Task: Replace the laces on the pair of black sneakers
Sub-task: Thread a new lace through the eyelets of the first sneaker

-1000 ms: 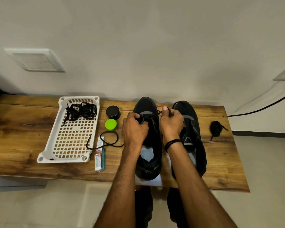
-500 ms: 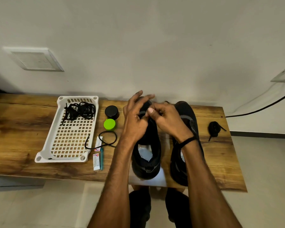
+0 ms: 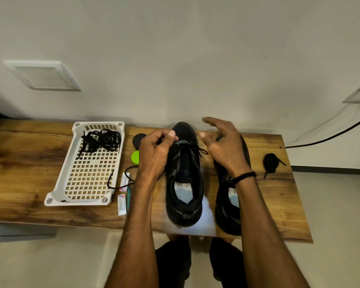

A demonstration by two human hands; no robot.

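The left hand (image 3: 157, 148) pinches the lace (image 3: 197, 148) between curled thumb and finger at the toe eyelets of the left sneaker (image 3: 185, 183). The right hand (image 3: 223, 146), joined to it half a second ago, has swung away over the right sneaker (image 3: 227, 206), fingers spread and empty. Both sneakers stand on the table (image 3: 279, 204).

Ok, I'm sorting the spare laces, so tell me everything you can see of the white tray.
The white plastic tray is rectangular, with a low rim, a floor of square holes and a slotted far wall. It lies flat on the wooden table, left of the black sneakers. A tangle of black laces sits in its far end; a loose black lace meets its right rim.
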